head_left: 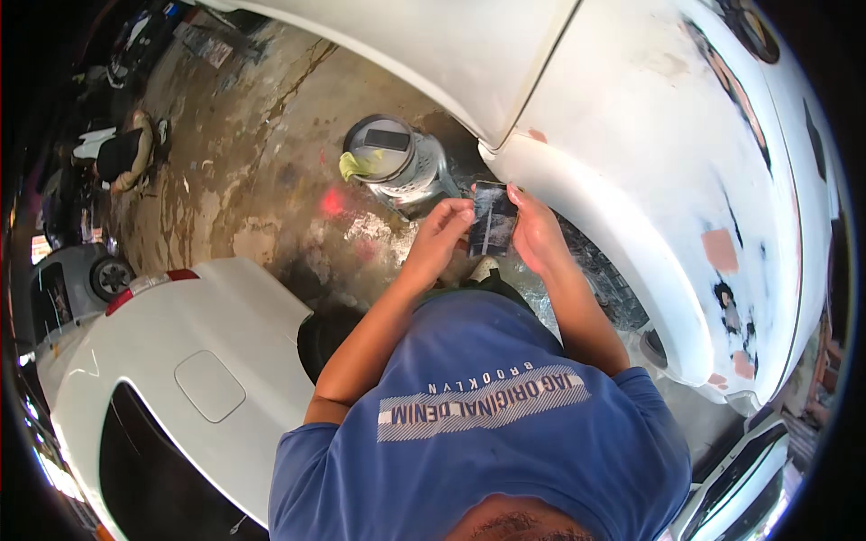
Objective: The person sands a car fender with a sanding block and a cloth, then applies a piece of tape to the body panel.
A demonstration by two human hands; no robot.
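Between my two hands is a dark, flat sheet that looks like sandpaper [492, 221], streaked with pale dust and a light line down its middle. My left hand [442, 236] pinches its left edge between thumb and fingers. On the other side, my right hand [536, 230] grips the upper right edge, thumb along it. Just beyond the sheet stands a round grey bucket [424, 171]. A dark rectangular block [387, 139] and a yellow-green cloth [356, 166] lie at its top. The white car panel [613, 180] curves close to my right hand.
Pinkish filler patches [720, 250] and dark scraped spots mark the white panel at right. Another white car [180, 361] stands at left. The wet, stained concrete floor [244, 153] lies between them. A crouching person [126, 153] is far left, near a grey car [77, 288].
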